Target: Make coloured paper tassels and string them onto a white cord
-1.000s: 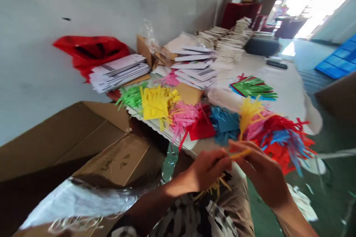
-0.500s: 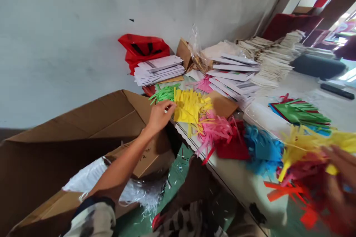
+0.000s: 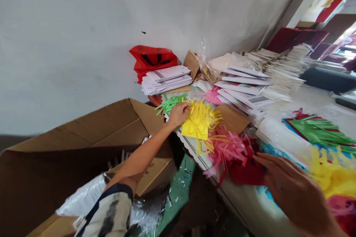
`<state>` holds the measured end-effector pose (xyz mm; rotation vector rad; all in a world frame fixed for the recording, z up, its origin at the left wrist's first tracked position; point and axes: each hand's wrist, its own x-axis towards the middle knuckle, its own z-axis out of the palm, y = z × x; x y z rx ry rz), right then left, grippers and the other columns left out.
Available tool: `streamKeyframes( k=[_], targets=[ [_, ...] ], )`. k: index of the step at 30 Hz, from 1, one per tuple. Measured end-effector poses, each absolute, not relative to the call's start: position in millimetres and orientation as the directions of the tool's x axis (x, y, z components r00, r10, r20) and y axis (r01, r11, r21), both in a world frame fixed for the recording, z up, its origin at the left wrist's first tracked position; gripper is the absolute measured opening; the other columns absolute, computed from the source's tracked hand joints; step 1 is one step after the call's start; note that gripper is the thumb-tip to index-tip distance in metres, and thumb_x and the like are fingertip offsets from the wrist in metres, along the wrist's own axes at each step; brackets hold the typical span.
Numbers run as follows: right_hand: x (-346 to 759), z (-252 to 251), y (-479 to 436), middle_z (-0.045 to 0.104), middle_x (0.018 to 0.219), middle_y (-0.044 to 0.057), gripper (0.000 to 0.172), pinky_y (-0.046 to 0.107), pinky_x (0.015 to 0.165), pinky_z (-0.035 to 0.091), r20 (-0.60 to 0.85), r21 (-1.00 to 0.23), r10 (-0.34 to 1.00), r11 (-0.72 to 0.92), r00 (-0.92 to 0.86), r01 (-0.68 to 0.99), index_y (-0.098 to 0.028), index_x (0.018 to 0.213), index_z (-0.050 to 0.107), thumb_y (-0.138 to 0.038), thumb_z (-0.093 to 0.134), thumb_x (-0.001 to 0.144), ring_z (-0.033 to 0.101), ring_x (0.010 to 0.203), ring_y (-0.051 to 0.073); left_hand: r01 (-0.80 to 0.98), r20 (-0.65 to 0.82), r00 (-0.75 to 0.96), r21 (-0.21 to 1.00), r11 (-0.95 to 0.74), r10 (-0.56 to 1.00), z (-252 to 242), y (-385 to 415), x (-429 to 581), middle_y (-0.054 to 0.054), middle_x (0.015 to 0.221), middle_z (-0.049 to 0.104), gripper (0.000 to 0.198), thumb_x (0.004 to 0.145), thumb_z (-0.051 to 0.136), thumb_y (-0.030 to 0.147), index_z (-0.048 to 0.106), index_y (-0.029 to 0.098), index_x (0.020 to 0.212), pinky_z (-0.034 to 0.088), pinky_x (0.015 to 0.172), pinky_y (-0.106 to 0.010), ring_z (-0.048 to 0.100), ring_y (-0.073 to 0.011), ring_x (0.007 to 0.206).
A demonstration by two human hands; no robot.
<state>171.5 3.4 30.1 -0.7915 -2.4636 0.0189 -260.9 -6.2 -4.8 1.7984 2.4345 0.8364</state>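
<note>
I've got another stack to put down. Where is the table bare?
Bare table shows between the white envelope stacks and the green fringed sheets, and a strip along the near edge below the red fringed paper. Crowded: the wall side and the front row around the yellow fringed paper at the left hand.

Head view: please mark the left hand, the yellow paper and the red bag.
left hand [image 3: 179, 113]: head view, on the back of the hand.
yellow paper [image 3: 198, 123]: head view, on the middle of the pile.
red bag [image 3: 151, 56]: head view, on its front face, by the black print.
</note>
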Motion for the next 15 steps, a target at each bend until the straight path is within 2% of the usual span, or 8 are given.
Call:
streamKeyframes(
  k=[2,4,7,9,11,13,15],
  targets=[
    [113,38,2,0.078,0.124,0.010,0.046,0.050,0.092,0.061,0.454,-0.111,0.376,0.923,-0.808,0.368,-0.033,0.131,0.074,-0.015,0.054,0.094,0.075,0.110,0.030,0.883,0.309,-0.369,0.410,0.228,0.876,0,2,-287,-0.010,0.139,0.070,0.056,0.087,0.051,0.007,0.063,0.018,0.140,0.045,0.115,-0.038,0.060,-0.0253,0.132],
    [60,41,4,0.075,0.131,0.013,0.048,0.047,0.099,0.058,0.349,-0.120,0.305,0.952,-0.886,0.281,-0.027,0.132,0.074,-0.007,0.051,0.095,0.071,0.121,0.030,0.879,0.267,-0.386,0.398,0.264,0.883,3,10,-312,-0.013,0.151,0.062,0.072,0.077,0.062,0.007,0.057,0.016,0.148,0.040,0.122,-0.042,0.050,-0.0304,0.145],
    [-2,29,8,0.073,0.135,0.014,0.038,0.047,0.103,0.054,0.271,-0.172,0.239,0.965,-0.932,0.198,-0.023,0.134,0.072,-0.015,0.055,0.100,0.069,0.123,0.030,0.861,0.148,-0.415,0.382,0.336,0.898,1,20,-337,-0.016,0.149,0.064,0.086,0.063,0.077,0.013,0.060,0.017,0.147,0.045,0.117,-0.049,0.053,-0.0392,0.142],
    [-26,14,9,0.071,0.138,0.014,0.037,0.048,0.107,0.050,0.276,-0.189,0.218,0.967,-0.936,0.170,-0.022,0.137,0.069,-0.024,0.060,0.101,0.066,0.125,0.030,0.840,0.099,-0.459,0.372,0.395,0.883,-2,25,-348,-0.016,0.138,0.071,0.078,0.060,0.078,0.014,0.068,0.019,0.138,0.048,0.112,-0.052,0.060,-0.0421,0.134],
    [-37,0,10,0.072,0.135,0.014,0.036,0.049,0.108,0.048,0.253,-0.177,0.232,0.965,-0.939,0.191,-0.021,0.136,0.069,-0.030,0.063,0.101,0.066,0.123,0.031,0.817,0.097,-0.507,0.371,0.441,0.856,-4,28,-358,-0.017,0.125,0.076,0.061,0.062,0.074,0.012,0.075,0.018,0.123,0.050,0.108,-0.053,0.065,-0.0417,0.127],
    [-39,-9,9,0.072,0.132,0.014,0.035,0.049,0.109,0.046,0.217,-0.160,0.259,0.960,-0.941,0.228,-0.020,0.133,0.070,-0.035,0.063,0.102,0.066,0.122,0.032,0.796,0.134,-0.546,0.393,0.461,0.827,-1,29,-370,-0.017,0.114,0.079,0.045,0.067,0.067,0.010,0.077,0.016,0.110,0.052,0.104,-0.048,0.070,-0.0380,0.118],
    [-36,-12,7,0.072,0.133,0.013,0.032,0.048,0.109,0.045,0.201,-0.168,0.290,0.951,-0.936,0.259,-0.020,0.130,0.070,-0.036,0.063,0.102,0.065,0.122,0.031,0.780,0.213,-0.575,0.434,0.451,0.790,6,28,-382,-0.015,0.111,0.079,0.042,0.072,0.059,0.007,0.076,0.014,0.109,0.054,0.100,-0.042,0.071,-0.0325,0.112]
  ],
)
